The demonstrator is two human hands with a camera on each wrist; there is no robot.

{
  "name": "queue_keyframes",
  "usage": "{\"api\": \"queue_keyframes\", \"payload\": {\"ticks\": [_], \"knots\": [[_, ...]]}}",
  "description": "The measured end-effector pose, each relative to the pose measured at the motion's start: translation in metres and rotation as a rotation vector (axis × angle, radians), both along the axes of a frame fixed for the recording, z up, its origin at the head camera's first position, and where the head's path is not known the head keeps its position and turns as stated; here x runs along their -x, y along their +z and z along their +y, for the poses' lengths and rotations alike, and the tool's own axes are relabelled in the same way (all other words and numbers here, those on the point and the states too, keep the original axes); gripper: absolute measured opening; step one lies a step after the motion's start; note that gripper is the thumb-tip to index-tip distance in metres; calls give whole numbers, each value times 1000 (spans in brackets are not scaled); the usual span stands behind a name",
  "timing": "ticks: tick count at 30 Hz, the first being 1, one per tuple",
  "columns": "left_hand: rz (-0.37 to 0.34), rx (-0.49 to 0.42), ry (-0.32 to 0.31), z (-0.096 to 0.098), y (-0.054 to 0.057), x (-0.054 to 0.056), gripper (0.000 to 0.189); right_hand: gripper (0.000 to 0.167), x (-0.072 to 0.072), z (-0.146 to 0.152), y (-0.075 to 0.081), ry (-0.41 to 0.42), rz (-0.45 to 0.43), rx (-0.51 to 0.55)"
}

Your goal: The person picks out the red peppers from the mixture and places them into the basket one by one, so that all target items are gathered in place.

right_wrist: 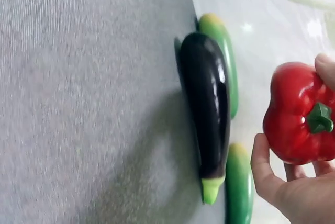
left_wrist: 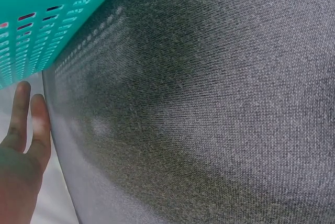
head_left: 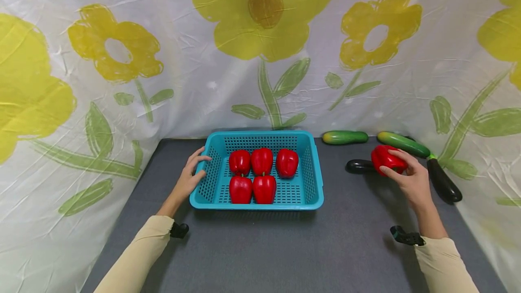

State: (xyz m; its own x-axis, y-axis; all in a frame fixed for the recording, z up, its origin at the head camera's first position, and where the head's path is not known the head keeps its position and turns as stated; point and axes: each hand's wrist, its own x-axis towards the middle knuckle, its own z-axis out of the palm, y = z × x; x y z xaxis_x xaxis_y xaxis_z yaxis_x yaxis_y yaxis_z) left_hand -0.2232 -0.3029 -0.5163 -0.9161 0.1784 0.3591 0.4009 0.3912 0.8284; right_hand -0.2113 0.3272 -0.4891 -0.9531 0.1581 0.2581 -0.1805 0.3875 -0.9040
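Observation:
In the head view my right hand (head_left: 414, 179) grips a red bell pepper (head_left: 387, 159) and holds it above the table at the right. The right wrist view shows this bell pepper (right_wrist: 298, 114) with its green stem, thumb and fingers around it. My left hand (head_left: 189, 179) is at the left rim of a blue plastic basket (head_left: 260, 206), its fingers extended. From the left wrist, two fingers (left_wrist: 39, 124) appear close to the basket's perforated wall (left_wrist: 31, 41). Inside the basket sit several red bell peppers (head_left: 262, 162) in two rows.
Below the held pepper lies an eggplant (head_left: 359, 166), partly hidden in the head view. Another eggplant (head_left: 443, 182) lies at the table's right edge. Two zucchini, one left (head_left: 345, 137) and one right (head_left: 403, 144), lie along the back edge by a flowered cloth (head_left: 183, 89).

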Motion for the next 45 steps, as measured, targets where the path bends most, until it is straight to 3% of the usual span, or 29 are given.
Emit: {"api": "queue_keyframes", "payload": {"ticks": [6, 13, 25, 30, 35, 37, 39, 45], "knots": [[10, 1, -12, -1, 0, 1, 42, 63, 4, -11, 2, 50, 2, -31], [15, 2, -16, -1, -1, 1, 41, 71, 7, -23, 4, 109, 22, 7], [24, 9, 1, -1, 0, -1, 42, 69, 8, -37, 14, 199, 11, 62], [20, 11, -4, 7, 15, -8, 40, 69, 8, -41, 15, 244, 21, 51], [12, 11, -5, 13, 30, -16, 38, 71, 6, -48, 17, 375, -3, 264], [15, 9, -3, 12, 28, -14, 38, 69, 6, -51, 18, 424, -25, 360], [21, 10, 2, 9, 20, -10, 39, 67, 5, -54, 20, 447, -31, 368], [16, 16, 5, 0, -1, 1, 40, 64, 8, -61, 28, 389, 31, 117]]}}
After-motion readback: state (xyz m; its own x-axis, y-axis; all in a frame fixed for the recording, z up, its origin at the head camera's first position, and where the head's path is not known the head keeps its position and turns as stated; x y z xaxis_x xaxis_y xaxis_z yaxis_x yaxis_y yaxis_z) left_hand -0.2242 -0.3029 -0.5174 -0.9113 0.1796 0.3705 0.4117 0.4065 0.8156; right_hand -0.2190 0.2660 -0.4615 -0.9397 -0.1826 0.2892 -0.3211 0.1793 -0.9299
